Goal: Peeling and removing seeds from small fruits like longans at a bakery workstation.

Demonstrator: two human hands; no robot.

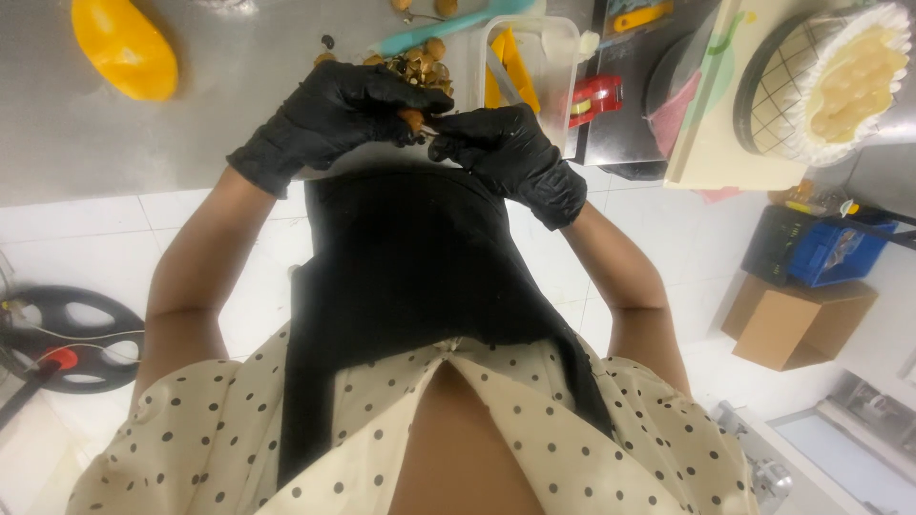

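Landmark: the steel counter [57, 143] is my reference for every place below.

Left hand: your left hand [329, 114], in a black glove, is closing its fingers around a small brown nut [412, 118] and holding it just above the near edge of the counter, probably so that pieces are falling on the counter and not on the floor.

Right hand: your right hand [506, 143], also gloved, is pinching narrowly at the same nut from the other side. It seems to be gripping a thin tool or a bit of shell, but I cannot tell which.

Nut pile: a heap of similar brown nuts [425, 59] is lying on the counter just behind your hands, close enough for an easy reach.

Clear box: a plastic box [558, 48] with yellow pieces inside is standing on the counter beside the pile, at your right.

Yellow fruit: a big yellow fruit [124, 48] is resting on the counter far at your left, well apart from the hands.

Cake: a white cake [840, 81] is sitting past the right end of the counter.
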